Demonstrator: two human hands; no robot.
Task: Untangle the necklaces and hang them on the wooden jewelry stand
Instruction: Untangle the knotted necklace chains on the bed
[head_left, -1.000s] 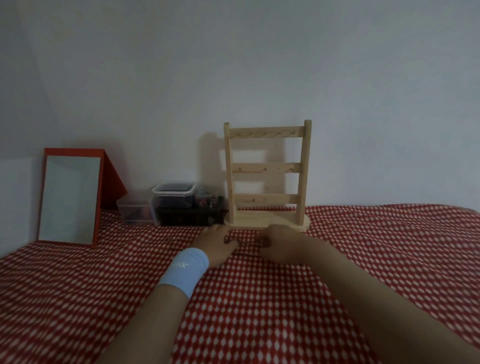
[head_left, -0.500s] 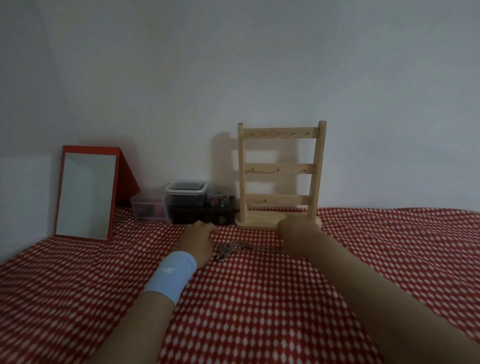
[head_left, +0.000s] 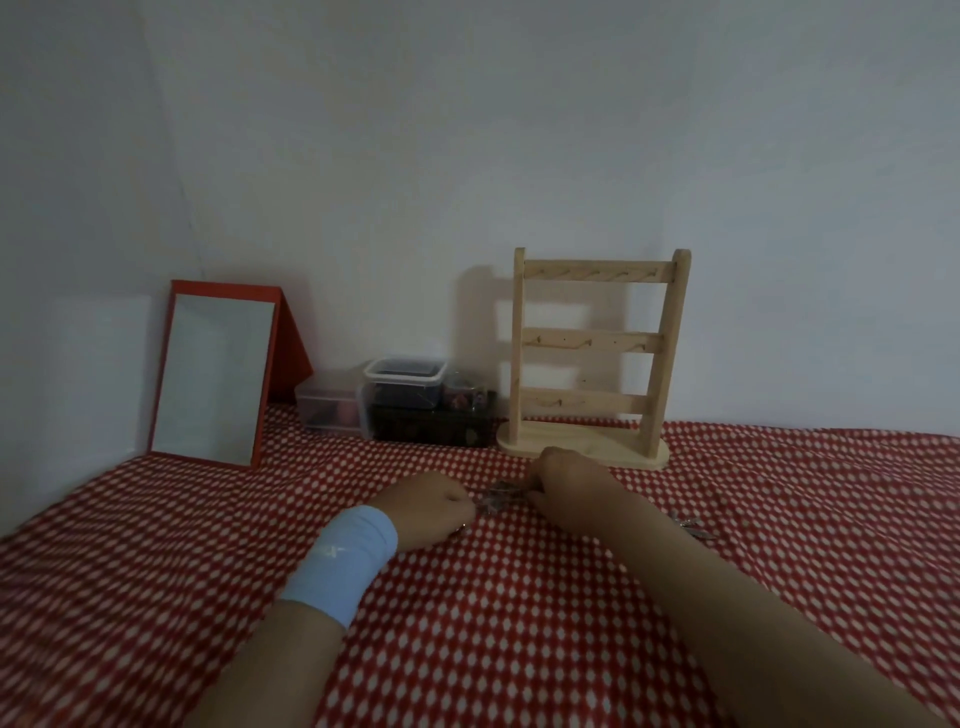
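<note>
A small tangle of silver necklaces (head_left: 500, 496) lies on the red-and-white cloth between my two hands. My left hand (head_left: 428, 506), with a light blue wristband, pinches the tangle's left end. My right hand (head_left: 569, 486) grips its right end, fingers curled. The wooden jewelry stand (head_left: 592, 358) stands upright just behind my right hand, with three peg rails and nothing hanging on them. Another bit of silver chain (head_left: 691, 527) lies on the cloth to the right of my right forearm.
A red-framed mirror (head_left: 218, 374) leans against the wall at the left. Clear plastic boxes (head_left: 405, 379) and a dark box (head_left: 431, 423) sit left of the stand. The patterned cloth (head_left: 519, 623) covers the whole surface; a white wall is behind.
My hands pulled apart and stretched the chains, then came back close together around the tangle. The camera view has shifted left, so the stand now sits further right.
</note>
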